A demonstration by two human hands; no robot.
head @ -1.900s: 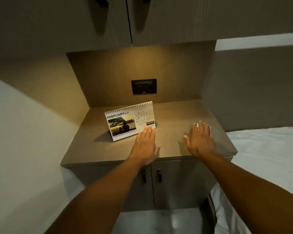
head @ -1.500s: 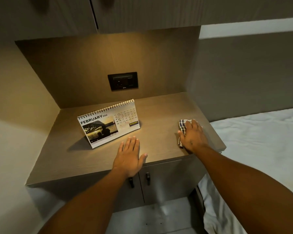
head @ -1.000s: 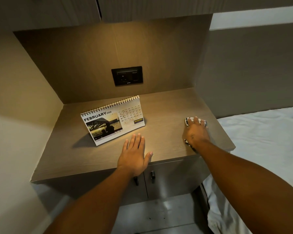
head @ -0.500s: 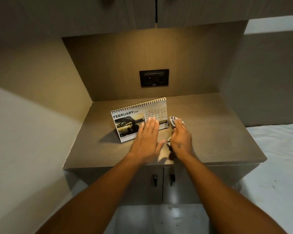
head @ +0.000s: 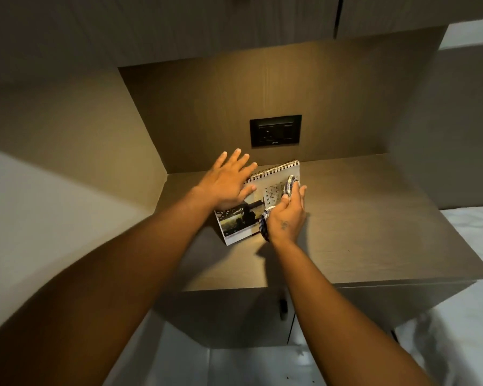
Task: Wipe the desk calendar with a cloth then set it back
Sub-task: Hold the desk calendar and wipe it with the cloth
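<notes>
The calendar (head: 258, 203) stands on the surface (head: 374, 235), looks light and tippy, so the open left hand (head: 226, 185) should steady its spiral top while the right hand (head: 287, 215) clutches the cloth (head: 290, 185) against the page.

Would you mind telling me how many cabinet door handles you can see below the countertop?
1: a dark handle on the lower cabinet front, just left of the right forearm. A second may be hidden behind that arm.
</notes>
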